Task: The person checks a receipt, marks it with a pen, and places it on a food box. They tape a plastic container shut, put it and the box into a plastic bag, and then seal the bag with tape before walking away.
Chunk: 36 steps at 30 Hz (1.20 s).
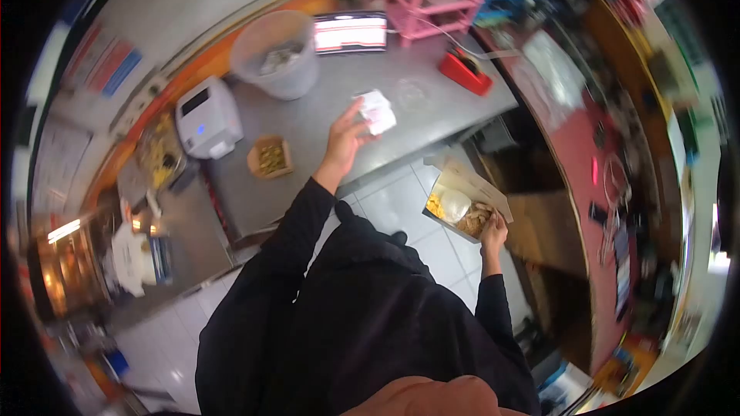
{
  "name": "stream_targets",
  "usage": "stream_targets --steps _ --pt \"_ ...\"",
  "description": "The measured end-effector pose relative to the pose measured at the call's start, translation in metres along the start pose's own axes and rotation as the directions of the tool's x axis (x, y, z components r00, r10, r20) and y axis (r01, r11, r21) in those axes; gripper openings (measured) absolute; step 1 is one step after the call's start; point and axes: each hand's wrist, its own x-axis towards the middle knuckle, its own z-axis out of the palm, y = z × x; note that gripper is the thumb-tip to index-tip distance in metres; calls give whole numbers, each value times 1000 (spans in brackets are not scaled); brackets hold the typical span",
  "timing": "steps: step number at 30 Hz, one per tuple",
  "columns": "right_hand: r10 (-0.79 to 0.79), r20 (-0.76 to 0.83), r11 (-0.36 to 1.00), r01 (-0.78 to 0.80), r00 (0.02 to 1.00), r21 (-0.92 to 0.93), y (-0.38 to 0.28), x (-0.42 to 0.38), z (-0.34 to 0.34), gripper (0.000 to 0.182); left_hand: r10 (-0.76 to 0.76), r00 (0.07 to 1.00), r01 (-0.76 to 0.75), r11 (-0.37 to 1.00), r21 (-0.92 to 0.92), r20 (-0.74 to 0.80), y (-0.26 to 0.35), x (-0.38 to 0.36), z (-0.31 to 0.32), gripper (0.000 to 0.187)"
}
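In the head view, I see the left hand (pixel 345 142) pinching white paper (pixel 377 112) above the metal table (pixel 443 114), the right hand (pixel 494 234) gripping the open food box (pixel 478 187) over the floor. I judge this a two-handed holding step; the next move calls for a level box.

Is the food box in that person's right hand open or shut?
Open: the box in the right hand has its lid raised, and yellow pieces, a pale round item and brown food show inside.

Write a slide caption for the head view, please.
Left hand holds white paper above the counter; right hand holds an open food box.
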Motion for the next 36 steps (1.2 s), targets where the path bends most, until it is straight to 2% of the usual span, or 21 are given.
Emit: stream_targets --steps 2,4,5,7,9,11,13,14,15,17,19,21,23,25,26,27,28,30,32,35,36 --pt "-77 99 983 92 992 -158 -23 40 41 29 101 995 -101 995 8 21 35 -40 23 62" --pt "-97 260 943 172 961 -284 -61 62 83 33 141 971 -120 986 -115 195 68 -72 16 60" --pt "-119 352 908 245 928 -341 -72 78 109 33 177 973 -157 977 -141 146 71 -76 10 60" --pt "-96 599 957 239 795 -163 -62 86 253 34 292 924 -268 955 -126 248 124 -86 -28 62" --pt "-121 639 952 272 760 -143 -37 112 310 37 349 920 -336 936 -102 178 124 -87 -43 68" --pt "-180 705 948 312 686 -61 -72 100 330 41 363 932 -363 932 2 14 129 -89 -68 80" --pt "-48 839 877 426 541 -224 -69 102 375 44 373 928 -374 925 65 23 150 -104 -105 82" --pt "-225 897 494 838 380 -231 -80 112 378 46 422 903 -420 906 43 -85 153 -110 -118 78" --pt "-53 978 151 970 201 -191 -108 123 382 41 464 864 -469 883 23 -194 157 -117 -129 75" --pt "292 944 246 942 153 -229 -205 108 392 34 469 844 -466 881 78 -258 166 -136 -151 76" --pt "-31 990 659 747 136 -82 -271 95 411 32 477 817 -462 877 127 -323 172 -145 -165 78" --pt "-239 944 675 738 226 -6 -340 57 455 32 485 799 -467 873 140 -357 175 -150 -173 78" --pt "-582 807 451 865 97 221 -369 40 518 26 491 784 -473 869 146 -379 168 -150 -176 79" --pt "-553 807 208 904 -206 373 -358 58 616 23 502 768 -483 862 157 -398 162 -153 -174 81" --pt "-566 795 199 900 -218 389 -346 63 656 23 507 757 -487 858 162 -411 160 -156 -172 79" --pt "-322 853 -179 911 -410 371 -336 65 697 22 520 742 -498 850 171 -423 159 -160 -170 78" --pt "-18 884 -533 753 -466 386 -324 68 737 22 545 726 -517 835 189 -420 154 -168 -167 78" --pt "-277 854 -666 729 -439 158 -263 100 794 24 511 660 -475 852 221 -551 144 -187 -164 78" --pt "-459 860 -422 907 -225 13 -283 63 759 22 509 610 -465 850 247 -607 135 -211 -161 78" --pt "-341 920 -401 915 -193 43 -284 65 777 22 468 512 -449 861 240 -720 113 -243 -170 76" --pt "-331 912 -515 856 -241 40 -289 69 776 21 461 454 -468 852 236 -763 103 -252 -169 75"
